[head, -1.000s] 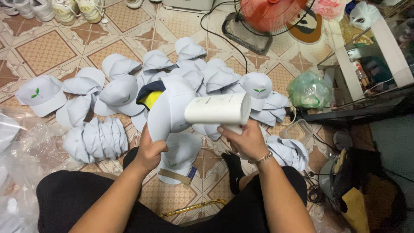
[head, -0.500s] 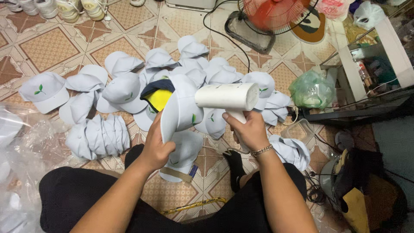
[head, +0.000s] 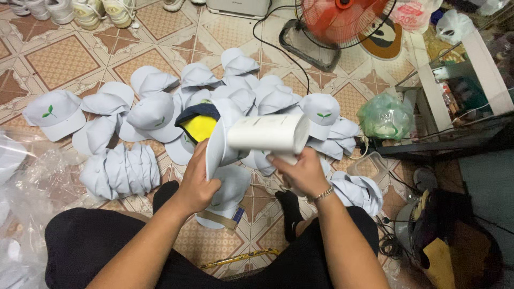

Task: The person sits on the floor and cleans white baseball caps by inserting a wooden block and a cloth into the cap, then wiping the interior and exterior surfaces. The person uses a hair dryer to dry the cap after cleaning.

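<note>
A single head-worn camera looks steeply down from close above the seated person's lap, facing forward over the tiled floor (head: 64,59); no second view exists to share any part with it

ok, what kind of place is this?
Likely a home floor used as a workspace: patterned tiled floor, red electric fan, shoes by the wall, and piles of white fabric caps.

Fan (head: 342,18) cut off by the top edge; shoes (head: 80,10) cropped there too; white cylinder (head: 267,134) blurred, its handle hidden in the right hand (head: 302,174); plastic sheeting (head: 21,182) runs off left
</note>
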